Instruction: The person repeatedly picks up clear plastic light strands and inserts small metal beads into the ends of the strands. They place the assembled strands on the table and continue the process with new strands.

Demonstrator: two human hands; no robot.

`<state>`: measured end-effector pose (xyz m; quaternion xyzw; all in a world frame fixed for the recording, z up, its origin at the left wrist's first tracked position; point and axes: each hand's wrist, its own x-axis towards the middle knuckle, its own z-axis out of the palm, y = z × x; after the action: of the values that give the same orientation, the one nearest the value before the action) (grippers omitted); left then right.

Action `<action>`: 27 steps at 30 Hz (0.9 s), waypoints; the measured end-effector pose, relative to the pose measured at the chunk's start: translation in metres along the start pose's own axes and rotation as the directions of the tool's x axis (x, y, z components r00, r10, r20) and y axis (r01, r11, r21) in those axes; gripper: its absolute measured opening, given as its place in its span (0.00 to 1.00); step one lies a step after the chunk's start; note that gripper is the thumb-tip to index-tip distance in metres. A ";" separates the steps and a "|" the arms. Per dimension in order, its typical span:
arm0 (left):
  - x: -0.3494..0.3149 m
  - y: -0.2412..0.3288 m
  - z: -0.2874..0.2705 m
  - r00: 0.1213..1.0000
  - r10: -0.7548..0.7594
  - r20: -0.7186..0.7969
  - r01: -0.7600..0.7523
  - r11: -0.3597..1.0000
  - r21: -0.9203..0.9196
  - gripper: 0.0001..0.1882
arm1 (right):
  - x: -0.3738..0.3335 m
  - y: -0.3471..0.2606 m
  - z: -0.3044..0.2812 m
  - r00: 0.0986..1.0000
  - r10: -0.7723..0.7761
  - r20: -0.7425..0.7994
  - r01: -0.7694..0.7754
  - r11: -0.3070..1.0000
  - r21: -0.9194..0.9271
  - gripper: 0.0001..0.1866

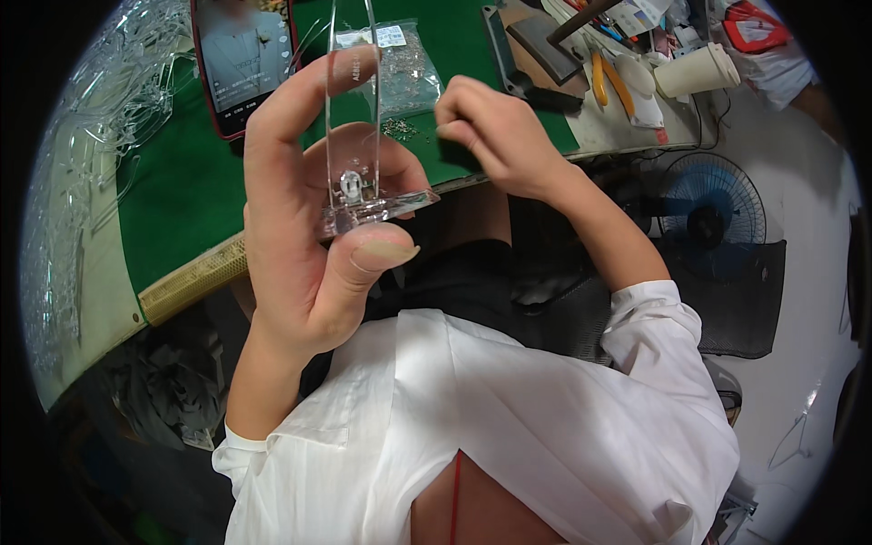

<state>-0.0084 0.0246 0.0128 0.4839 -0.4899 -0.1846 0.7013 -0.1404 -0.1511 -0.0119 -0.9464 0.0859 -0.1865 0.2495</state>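
My left hand (300, 218) is raised over the table's near edge, closed around a clear plastic piece (352, 186). The piece has a long narrow upright strip, a short foot jutting sideways and a small round fitting where they meet. My thumb lies under the foot, and the index finger curls behind the strip. To its right, my right hand (495, 132) is closed with curled fingers at the green mat's front part. Whatever those fingers pinch, if anything, is hidden. Just left of them lies a small heap of tiny metal parts (400, 130), below a clear plastic bag (413, 73).
A phone (245, 68) stands at the back left, beside a large pile of clear plastic pieces (91, 163). Back right are a black metal tool (536, 54), orange-handled pliers (610, 82) and a pale cup (695, 73). A fan (713, 204) stands right of the table.
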 end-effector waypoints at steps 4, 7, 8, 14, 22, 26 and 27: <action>0.002 -0.002 -0.001 0.999 0.000 0.036 0.001 1.000 -0.022 0.46 | 0.003 -0.003 -0.008 0.998 -0.016 -0.055 0.025 0.987 0.158 0.04; 0.005 0.006 -0.002 0.989 -0.082 0.123 0.087 0.996 -0.035 0.45 | 0.007 -0.017 -0.021 0.989 -0.080 -0.125 0.109 0.964 0.243 0.05; 0.004 0.000 0.003 0.988 -0.073 0.136 0.082 0.994 -0.066 0.45 | 0.008 -0.023 -0.027 0.983 -0.102 -0.155 0.142 0.952 0.271 0.05; 0.003 -0.003 0.019 0.933 -0.124 0.339 0.160 0.984 -0.080 0.44 | 0.024 -0.063 -0.056 0.861 -0.448 -0.242 0.470 0.882 0.038 0.11; 0.008 0.001 0.018 0.931 -0.084 0.356 0.054 0.994 0.093 0.43 | 0.024 -0.065 -0.062 0.830 -0.502 -0.242 0.500 0.863 -0.073 0.13; 0.009 0.002 0.017 0.926 -0.088 0.367 0.038 0.989 0.140 0.42 | 0.023 -0.065 -0.064 0.841 -0.485 -0.240 0.484 0.872 -0.066 0.13; 0.009 0.002 0.017 0.925 -0.094 0.368 0.047 0.990 0.136 0.42 | 0.024 -0.064 -0.064 0.841 -0.485 -0.238 0.485 0.872 -0.064 0.13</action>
<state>-0.0194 0.0101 0.0203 0.5001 -0.6070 -0.2674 0.5568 -0.1397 -0.1300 0.0796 -0.9067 -0.1258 -0.3595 0.1812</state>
